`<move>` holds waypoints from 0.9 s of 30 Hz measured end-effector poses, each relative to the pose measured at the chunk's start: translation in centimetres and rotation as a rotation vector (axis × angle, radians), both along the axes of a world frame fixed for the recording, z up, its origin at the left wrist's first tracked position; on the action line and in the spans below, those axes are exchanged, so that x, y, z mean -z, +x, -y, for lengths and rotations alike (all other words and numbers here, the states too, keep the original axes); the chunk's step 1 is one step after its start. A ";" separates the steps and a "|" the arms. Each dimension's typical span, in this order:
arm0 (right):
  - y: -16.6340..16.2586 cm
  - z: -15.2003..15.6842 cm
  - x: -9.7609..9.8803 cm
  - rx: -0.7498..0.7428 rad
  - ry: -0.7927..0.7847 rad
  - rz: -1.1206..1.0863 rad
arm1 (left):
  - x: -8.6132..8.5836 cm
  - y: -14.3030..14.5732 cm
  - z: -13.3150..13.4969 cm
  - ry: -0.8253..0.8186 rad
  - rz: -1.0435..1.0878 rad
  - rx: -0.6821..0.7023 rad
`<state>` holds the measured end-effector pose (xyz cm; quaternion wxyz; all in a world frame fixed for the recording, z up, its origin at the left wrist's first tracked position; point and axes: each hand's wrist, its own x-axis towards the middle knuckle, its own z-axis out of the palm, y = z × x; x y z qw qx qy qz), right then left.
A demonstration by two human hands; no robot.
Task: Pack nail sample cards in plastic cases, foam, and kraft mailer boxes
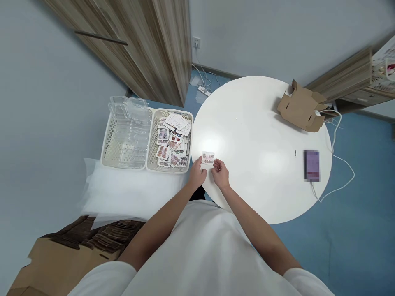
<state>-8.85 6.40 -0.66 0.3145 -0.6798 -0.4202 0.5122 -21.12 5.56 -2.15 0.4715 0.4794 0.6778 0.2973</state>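
A small card of press-on nails (208, 156), with two rows of shiny oval pieces, is at the near left edge of the round white table (262, 181). My left hand (196, 174) grips the card's left side, its fingertips at the edge and the thumb lower down. On the other side, my right hand (221, 174) has its fingers curled at the card's lower right corner. To the left of my hands stands a white perforated basket (149, 160) heaped with similar nail cards (174, 142) and some white printed cards (176, 121).
A second basket (105, 144) holds clear plastic trays (132, 135). White translucent sheets (123, 189) and flattened cardboard (68, 263) lie at lower left. On the table are an open cardboard box (300, 109) and a blurred purple item (312, 165) beside a white cable (345, 187).
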 end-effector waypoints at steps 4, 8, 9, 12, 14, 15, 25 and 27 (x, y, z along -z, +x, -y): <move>0.0 0.2 0.1 -0.005 0.009 -0.006 | -0.1 0.1 0.1 0.013 0.014 -0.013; 0.1 0.3 0.2 -0.005 0.019 -0.023 | -0.3 0.1 0.1 0.013 0.030 -0.033; 0.2 0.3 0.2 -0.002 0.020 -0.030 | -0.4 0.1 0.2 0.014 0.035 -0.038; 0.6 0.5 0.2 0.011 0.020 -0.053 | -0.7 0.1 0.4 0.018 0.058 -0.057; 1.1 0.8 0.1 0.013 0.017 -0.062 | -0.9 0.1 0.7 0.017 0.074 -0.079; 1.4 0.9 0.1 0.010 0.015 -0.064 | -1.1 0.2 1.0 0.017 0.081 -0.093; 4.6 2.8 -1.3 -0.144 0.051 -0.067 | -3.1 1.3 6.5 0.061 -0.005 -0.333; 4.9 3.2 -1.5 -0.198 0.072 -0.052 | -3.6 1.0 8.2 0.065 -0.031 -0.391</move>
